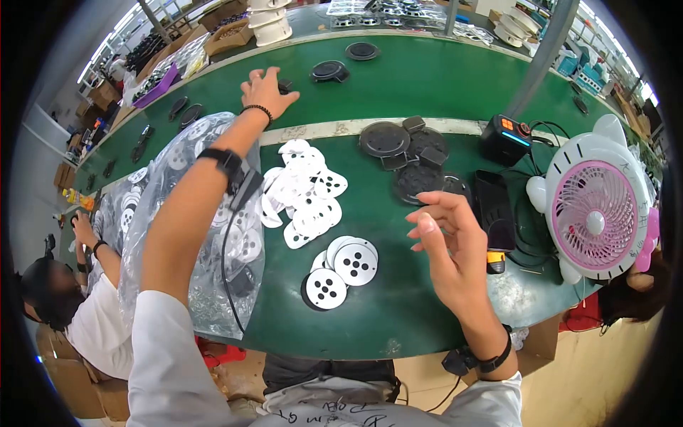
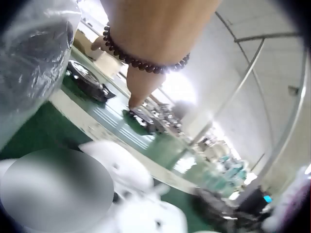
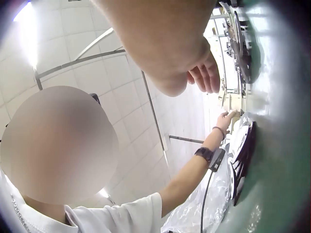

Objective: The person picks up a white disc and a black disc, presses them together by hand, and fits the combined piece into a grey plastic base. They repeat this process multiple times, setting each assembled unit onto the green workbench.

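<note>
My left hand [image 1: 265, 94] reaches over the green conveyor belt, at a small dark part [image 1: 284, 87] mostly hidden beneath it. In the left wrist view, a fingertip [image 2: 134, 102] is right at the dark part [image 2: 141, 121]; I cannot tell whether the fingers grip it. Above the table at the right, my right hand [image 1: 455, 245] has loosely bent fingers with nothing between them. Between the arms lie a few overlapping white discs with black holes [image 1: 356, 265] and a loose pile of white cut sheets [image 1: 302, 188]. Several black round parts [image 1: 384, 140] lie beyond the right hand.
A clear plastic bag of white discs [image 1: 192, 235] lies under the left forearm. At right stand a pink and white fan [image 1: 594, 206], a black box with a lit display [image 1: 506, 139] and cables. More black round parts [image 1: 329, 70] sit on the belt. Other people sit at both sides.
</note>
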The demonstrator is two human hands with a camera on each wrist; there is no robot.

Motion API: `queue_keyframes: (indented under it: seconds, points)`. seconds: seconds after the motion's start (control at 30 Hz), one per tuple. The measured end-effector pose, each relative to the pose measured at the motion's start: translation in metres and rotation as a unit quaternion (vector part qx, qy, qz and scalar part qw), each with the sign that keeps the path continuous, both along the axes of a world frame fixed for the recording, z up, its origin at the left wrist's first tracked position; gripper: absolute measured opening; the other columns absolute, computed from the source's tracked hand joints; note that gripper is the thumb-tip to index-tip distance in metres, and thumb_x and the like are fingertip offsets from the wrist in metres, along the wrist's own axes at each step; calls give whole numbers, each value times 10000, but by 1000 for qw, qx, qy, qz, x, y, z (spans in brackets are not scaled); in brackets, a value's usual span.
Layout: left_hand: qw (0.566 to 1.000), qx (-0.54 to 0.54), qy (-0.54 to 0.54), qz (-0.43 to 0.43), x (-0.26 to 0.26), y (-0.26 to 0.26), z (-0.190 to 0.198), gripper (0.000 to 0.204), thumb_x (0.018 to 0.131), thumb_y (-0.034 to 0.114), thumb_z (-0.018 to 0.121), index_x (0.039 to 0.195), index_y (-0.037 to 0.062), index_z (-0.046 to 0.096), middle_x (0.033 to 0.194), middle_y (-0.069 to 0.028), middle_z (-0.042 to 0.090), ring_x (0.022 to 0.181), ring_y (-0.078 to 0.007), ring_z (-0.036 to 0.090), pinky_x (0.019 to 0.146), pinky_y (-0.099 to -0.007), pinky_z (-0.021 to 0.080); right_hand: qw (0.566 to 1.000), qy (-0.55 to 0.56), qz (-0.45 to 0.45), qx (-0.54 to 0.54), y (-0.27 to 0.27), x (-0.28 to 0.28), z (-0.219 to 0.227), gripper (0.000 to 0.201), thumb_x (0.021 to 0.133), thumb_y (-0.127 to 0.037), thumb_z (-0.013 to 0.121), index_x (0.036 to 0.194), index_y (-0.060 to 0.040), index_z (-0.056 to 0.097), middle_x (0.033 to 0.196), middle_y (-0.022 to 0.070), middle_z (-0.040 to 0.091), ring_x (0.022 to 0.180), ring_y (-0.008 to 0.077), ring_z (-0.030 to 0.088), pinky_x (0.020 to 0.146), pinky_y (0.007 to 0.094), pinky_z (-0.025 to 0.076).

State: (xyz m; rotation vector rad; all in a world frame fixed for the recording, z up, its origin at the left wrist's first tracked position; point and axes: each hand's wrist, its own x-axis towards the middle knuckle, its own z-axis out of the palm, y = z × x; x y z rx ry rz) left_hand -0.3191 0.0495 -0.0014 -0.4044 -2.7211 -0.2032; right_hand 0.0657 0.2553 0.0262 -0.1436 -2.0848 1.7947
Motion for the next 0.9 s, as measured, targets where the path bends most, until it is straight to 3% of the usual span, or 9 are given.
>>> queue_keyframes:
  seconds: [0.1,0.27,0.37,0.43,0.53,0.57,0.67,0.8,0.9]
  points:
    - [991,-72,-88,74,-43,-4,-21,815,823,686,667,1464,213,497,1436,-249,512,1344,-407,479,1096,-551,384,1000,-8,-5,18,2,-2,-1,253,983,-111,655,1197,14,599,944,83,708,816,116,666,671,256,531]
    - [974,-159,-159,8,-67,-3,-21,762,878,688,551,1463,203,504,1380,-237,584,1287,-402,554,1083,-532,418,1000,-1,-16,22,9,-4,-2,254,973,-115,668,1183,12,605,886,77,704,799,124,670,659,260,534]
    - [974,-151,-166,8,-51,4,-5,687,905,642,510,1408,176,550,1277,-259,636,1145,-437,636,1026,-513,481,999,6,-21,26,13,-5,1,248,974,-118,668,1177,13,611,881,77,703,796,120,666,657,261,533]
    - [997,14,-69,4,-39,11,-3,550,964,517,446,1338,137,580,1198,-252,667,1026,-457,670,929,-515,539,999,25,-27,15,15,-4,0,236,974,-117,666,1166,11,620,878,77,701,782,115,658,648,257,529]
    - [971,164,-132,-115,6,21,19,506,1000,478,386,1295,111,570,1281,-265,623,1087,-496,626,952,-556,509,999,29,-30,15,14,-3,1,228,976,-117,664,1158,14,623,868,68,691,775,103,648,637,246,522]
    - [969,9,56,-241,21,21,10,416,1029,416,396,1236,101,573,1243,-250,635,1001,-509,638,872,-573,523,999,30,-27,13,14,-5,1,228,976,-117,664,1158,14,623,868,68,691,775,103,648,637,246,522]
    - [932,218,-91,-275,138,63,38,400,1031,312,477,1299,21,540,1024,-279,690,908,-494,660,829,-563,518,998,38,-46,-9,18,-5,2,213,991,-119,642,1143,28,620,856,49,669,773,81,634,631,227,517]
    - [889,164,-188,-383,198,81,28,642,1045,451,521,1444,-46,441,1422,-307,505,1318,-421,503,1117,-435,377,997,27,-69,-5,24,-10,4,205,1005,-136,623,1130,26,625,847,51,661,766,78,633,643,222,529]
    - [878,180,-201,-396,227,70,62,616,1056,427,512,1436,-53,445,1358,-256,563,1269,-352,548,1073,-404,417,997,6,-72,16,27,-11,1,211,990,-145,653,1117,23,630,843,46,659,765,78,637,638,223,528]
